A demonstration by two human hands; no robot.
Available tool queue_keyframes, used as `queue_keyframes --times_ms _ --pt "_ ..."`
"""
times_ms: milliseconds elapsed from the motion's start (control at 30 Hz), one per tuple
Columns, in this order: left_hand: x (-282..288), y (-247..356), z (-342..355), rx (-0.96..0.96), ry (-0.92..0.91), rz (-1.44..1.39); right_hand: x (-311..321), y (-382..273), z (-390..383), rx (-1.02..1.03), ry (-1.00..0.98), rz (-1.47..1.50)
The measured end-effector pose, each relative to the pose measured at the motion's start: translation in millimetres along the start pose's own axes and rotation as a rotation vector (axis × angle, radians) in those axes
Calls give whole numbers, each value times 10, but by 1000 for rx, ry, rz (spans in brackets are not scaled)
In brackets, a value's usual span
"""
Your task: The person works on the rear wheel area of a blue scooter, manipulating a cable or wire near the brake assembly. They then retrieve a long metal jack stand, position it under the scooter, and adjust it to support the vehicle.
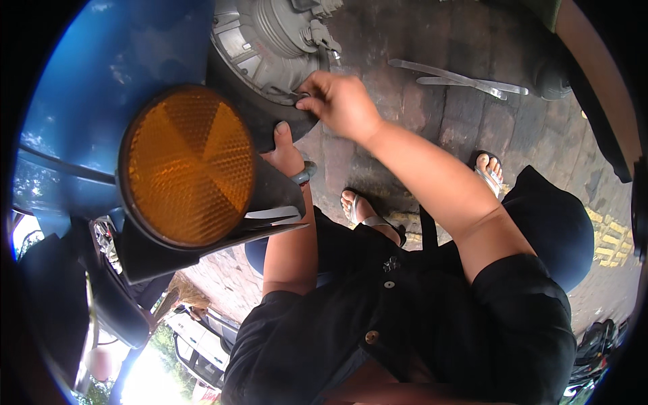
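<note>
My right hand (pixel 341 104) is closed in a pinch at the lower edge of a grey metal wheel hub (pixel 266 44), where it meets a black tyre (pixel 266 115); the small dark part between my fingers is unclear. My left hand (pixel 285 152) grips the tyre lower down, thumb up on the rubber and fingers partly hidden. A round orange reflector (pixel 187 165) on a blue vehicle body (pixel 88 81) fills the left foreground, over a dark bracket with thin metal strips.
Two long flat metal levers (pixel 459 74) lie crossed on the stone pavement (pixel 418 128) at upper right. My sandalled feet stand below the wheel. Farther back are a white car (pixel 199 341) at lower left and parked two-wheelers (pixel 601 344) at lower right.
</note>
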State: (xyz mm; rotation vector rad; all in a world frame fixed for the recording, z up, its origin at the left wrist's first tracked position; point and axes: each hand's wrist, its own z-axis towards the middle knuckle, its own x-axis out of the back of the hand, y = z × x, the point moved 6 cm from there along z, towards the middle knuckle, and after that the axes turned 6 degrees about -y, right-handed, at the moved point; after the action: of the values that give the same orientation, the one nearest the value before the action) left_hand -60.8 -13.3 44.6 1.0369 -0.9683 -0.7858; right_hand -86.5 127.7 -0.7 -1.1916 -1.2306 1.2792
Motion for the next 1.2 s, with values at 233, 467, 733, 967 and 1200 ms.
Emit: queue_keyframes --times_ms 233,467,733,967,1200 --pt "5 9 -23 49 -24 -19 -70 72 4 -296 -214 339" --pt "-19 70 -20 30 -30 -29 -131 194 10 -411 -330 681" --pt "23 -27 -16 -83 -54 -52 -43 -76 -36 -139 -173 -52" --pt "17 -41 -36 -3 -55 -62 -124 209 -69 -588 -386 841" --pt "33 45 1 13 -78 85 0 28 -22 -109 -17 16"
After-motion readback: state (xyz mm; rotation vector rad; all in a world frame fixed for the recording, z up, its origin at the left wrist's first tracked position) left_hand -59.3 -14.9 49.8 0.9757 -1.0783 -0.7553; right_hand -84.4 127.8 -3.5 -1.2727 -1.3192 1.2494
